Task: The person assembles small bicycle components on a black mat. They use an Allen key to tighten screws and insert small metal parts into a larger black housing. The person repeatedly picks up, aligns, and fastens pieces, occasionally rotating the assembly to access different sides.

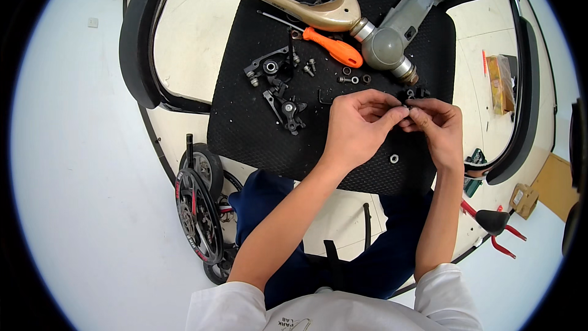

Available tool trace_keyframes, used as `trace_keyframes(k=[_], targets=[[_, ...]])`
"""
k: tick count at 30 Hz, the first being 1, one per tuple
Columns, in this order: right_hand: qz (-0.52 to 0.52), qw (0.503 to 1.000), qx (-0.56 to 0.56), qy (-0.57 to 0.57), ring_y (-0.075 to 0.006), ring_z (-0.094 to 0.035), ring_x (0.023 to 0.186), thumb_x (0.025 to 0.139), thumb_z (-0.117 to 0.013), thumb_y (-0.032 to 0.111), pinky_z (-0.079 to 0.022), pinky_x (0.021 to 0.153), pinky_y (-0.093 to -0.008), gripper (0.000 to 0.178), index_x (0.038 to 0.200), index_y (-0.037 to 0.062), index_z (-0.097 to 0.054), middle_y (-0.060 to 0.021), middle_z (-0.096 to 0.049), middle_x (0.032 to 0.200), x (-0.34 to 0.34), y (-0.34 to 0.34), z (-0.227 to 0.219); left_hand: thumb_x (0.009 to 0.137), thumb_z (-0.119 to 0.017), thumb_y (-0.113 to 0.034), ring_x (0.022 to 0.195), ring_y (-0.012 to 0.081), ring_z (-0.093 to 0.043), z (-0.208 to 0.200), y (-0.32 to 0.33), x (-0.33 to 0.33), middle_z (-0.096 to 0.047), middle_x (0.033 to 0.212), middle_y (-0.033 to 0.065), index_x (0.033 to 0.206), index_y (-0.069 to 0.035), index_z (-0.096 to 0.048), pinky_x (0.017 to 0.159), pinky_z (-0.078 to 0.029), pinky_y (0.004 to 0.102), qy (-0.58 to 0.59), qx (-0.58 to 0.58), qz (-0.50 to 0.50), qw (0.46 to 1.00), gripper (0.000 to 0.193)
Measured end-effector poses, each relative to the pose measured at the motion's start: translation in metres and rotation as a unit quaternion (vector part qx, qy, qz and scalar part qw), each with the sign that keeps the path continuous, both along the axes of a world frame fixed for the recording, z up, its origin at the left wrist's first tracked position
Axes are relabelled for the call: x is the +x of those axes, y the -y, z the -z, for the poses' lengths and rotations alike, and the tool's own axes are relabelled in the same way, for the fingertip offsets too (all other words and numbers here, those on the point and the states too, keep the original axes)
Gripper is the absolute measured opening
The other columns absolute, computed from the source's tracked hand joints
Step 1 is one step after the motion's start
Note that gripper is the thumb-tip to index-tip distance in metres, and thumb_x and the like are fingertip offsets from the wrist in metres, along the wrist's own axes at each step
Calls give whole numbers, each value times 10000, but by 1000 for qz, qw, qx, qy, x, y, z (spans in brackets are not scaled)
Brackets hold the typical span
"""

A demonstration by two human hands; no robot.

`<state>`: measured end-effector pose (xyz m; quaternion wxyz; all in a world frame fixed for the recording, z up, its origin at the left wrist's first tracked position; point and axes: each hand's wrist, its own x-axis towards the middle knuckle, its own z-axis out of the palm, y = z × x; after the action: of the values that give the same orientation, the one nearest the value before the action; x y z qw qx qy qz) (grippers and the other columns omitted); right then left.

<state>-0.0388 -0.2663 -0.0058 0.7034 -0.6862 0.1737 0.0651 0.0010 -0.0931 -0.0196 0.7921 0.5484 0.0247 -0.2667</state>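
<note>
Left hand (pixel 355 121) pinching; nut (pixel 394 159) toward seat's (pixel 245 138) near edge; small part (pixel 406 107) between both hands' fingertips, near seat's right edge, mostly hidden, direction and long axis unclear; right hand (pixel 442 127) pinching it too.

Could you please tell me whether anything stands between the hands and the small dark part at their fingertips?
Nothing visible does: the left hand and right hand both pinch the small dark part directly, hiding most of it.
</note>
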Motion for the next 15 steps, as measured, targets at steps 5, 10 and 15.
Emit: trace_keyframes(k=[5, 10, 15], targets=[[6, 998, 50, -30, -205, -708, 738, 890, -652, 56, -594, 655, -276, 217, 1037, -104, -660, -167, -704, 858, 3, -6, -5, 829, -734, -44, 786, 97, -654, 5, 0, -2, -676, 895, 65, 976, 46, -690, 686, -522, 200, 72, 29, -1, 997, 177], [9, 995, 96, -41, -195, -704, 735, 886, -653, 46, -595, 641, -275, 219, 1048, -102, -657, -166, -702, 853, 1, -4, -2, 784, -768, -81, 672, 79, -575, -1, -4, -4, -632, 846, 26, 1012, -27, -714, 583, -443, 211, 220, 147, 9, 964, 240], [49, 997, 46, 25, -201, -703, 777, 858, -680, 19, -591, 704, -278, 230, 1052, -101, -653, -173, -699, 881, 2, 3, 2, 767, -773, -149, 692, 168, -601, -3, -3, 3, -624, 842, 67, 1006, -57, -717, 601, -467, 274, 314, 257, -66, 912, 262]])
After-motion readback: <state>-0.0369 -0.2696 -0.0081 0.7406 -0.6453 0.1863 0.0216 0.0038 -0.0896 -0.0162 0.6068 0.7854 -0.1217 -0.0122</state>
